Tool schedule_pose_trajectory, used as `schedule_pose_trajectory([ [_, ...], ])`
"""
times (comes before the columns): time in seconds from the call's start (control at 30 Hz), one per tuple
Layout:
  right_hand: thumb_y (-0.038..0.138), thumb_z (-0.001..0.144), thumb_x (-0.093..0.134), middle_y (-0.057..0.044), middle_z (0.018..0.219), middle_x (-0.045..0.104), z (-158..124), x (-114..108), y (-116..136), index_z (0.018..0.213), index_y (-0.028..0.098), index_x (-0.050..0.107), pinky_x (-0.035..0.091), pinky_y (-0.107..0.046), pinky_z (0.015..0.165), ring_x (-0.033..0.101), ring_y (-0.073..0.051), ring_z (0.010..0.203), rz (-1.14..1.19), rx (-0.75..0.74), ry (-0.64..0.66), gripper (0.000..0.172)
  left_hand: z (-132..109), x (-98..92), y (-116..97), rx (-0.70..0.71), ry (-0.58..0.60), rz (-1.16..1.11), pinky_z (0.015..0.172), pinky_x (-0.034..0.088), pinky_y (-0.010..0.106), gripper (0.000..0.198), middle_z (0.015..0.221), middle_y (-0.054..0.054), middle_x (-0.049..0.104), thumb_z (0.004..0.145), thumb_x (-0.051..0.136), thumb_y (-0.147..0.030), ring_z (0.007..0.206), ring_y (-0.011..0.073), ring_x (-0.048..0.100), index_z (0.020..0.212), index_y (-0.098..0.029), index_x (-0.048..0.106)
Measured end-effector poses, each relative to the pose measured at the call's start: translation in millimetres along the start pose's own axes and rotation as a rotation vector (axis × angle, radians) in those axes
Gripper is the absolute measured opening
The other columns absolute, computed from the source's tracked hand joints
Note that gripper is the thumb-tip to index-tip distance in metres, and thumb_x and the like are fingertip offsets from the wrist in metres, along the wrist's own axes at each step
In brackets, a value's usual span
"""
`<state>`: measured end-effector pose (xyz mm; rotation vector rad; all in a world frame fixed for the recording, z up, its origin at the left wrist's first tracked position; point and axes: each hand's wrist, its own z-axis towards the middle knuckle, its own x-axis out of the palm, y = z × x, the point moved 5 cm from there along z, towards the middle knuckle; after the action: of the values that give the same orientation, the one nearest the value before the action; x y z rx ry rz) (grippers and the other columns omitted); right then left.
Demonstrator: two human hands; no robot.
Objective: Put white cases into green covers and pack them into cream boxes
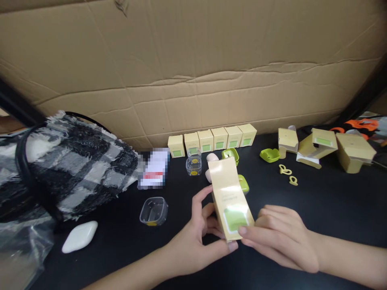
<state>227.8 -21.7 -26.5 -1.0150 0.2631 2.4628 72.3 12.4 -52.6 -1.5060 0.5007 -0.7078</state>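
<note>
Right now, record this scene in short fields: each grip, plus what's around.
left grip: around a tilted cream box, flap raised
right grip: touching that box's lower right corner
back row: six cream boxes with green pictures
right side: three opened boxes, green case piece, yellow loops
left side: clear container, white rounded object, checked fabric
surface: black tabletop

The single camera sits on the person's head, facing forward and down: left hand [195, 237] and right hand [281, 237] close below it, low in the frame, black counter [332, 205] beyond, cardboard [193, 44] farthest off, across the top.
</note>
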Motion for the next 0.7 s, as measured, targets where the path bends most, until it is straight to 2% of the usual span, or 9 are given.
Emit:
schedule_pose_trajectory([
  [0.17, 0.023, 0.095, 0.052, 0.005, 0.058, 0.055, 2.6, 0.0, -2.9, 0.115, 0.015, 0.054, 0.034, -0.025, 0.047, 0.047, -0.011, 0.047, -0.024, 0.037, 0.024, 0.022, -0.4, -0.3, -0.4, 0.013, 0.011, -0.003, 0.086, 0.049, 0.038, 0.078, 0.124, 0.004, 0.052, 0.08, 0.064, -0.011, 0.095, 0.0168, 0.063, 0.131, -0.042, 0.014],
  [0.3, 0.017, 0.091, 0.057, 0.006, 0.054, 0.053, 3.0, -0.6, -0.3, 0.112, 0.013, 0.056, 0.03, -0.027, 0.047, 0.043, -0.011, 0.046, -0.055, -0.032, 0.02, 0.021, -1.4, -0.6, 1.9, -0.004, -0.007, 0.011, 0.085, 0.049, 0.038, 0.079, 0.12, 0.003, 0.055, 0.078, 0.066, -0.011, 0.093, 0.0169, 0.063, 0.13, -0.041, 0.015],
  [0.5, 0.011, 0.087, 0.061, 0.008, 0.049, 0.05, 2.3, -1.4, 1.2, 0.107, 0.013, 0.058, 0.025, -0.029, 0.044, 0.038, -0.011, 0.043, -0.076, -0.061, 0.008, 0.021, -1.2, -1.1, 5.6, -0.008, -0.044, -0.002, 0.083, 0.049, 0.036, 0.077, 0.115, 0.003, 0.058, 0.077, 0.066, -0.01, 0.094, 0.0179, 0.064, 0.128, -0.039, 0.017],
  [0.63, 0.012, 0.088, 0.059, 0.006, 0.052, 0.056, 0.9, 0.2, 2.5, 0.111, 0.013, 0.059, 0.026, -0.03, 0.045, 0.043, -0.011, 0.044, -0.054, -0.135, 0.045, 0.023, -3.3, 0.4, -3.5, 0.119, 0.004, 0.034, 0.103, 0.037, 0.045, 0.092, 0.13, 0.006, 0.053, 0.072, 0.07, -0.012, 0.115, 0.023, 0.056, 0.134, -0.037, 0.008],
  [0.7, 0.014, 0.087, 0.059, 0.005, 0.056, 0.06, 0.4, 1.3, 3.7, 0.113, 0.013, 0.06, 0.028, -0.03, 0.045, 0.048, -0.012, 0.046, -0.014, -0.184, 0.081, 0.025, -4.7, -0.9, -8.1, 0.163, -0.014, 0.064, 0.107, 0.033, 0.044, 0.089, 0.135, 0.007, 0.05, 0.076, 0.068, -0.016, 0.122, 0.023, 0.051, 0.136, -0.036, 0.005],
])
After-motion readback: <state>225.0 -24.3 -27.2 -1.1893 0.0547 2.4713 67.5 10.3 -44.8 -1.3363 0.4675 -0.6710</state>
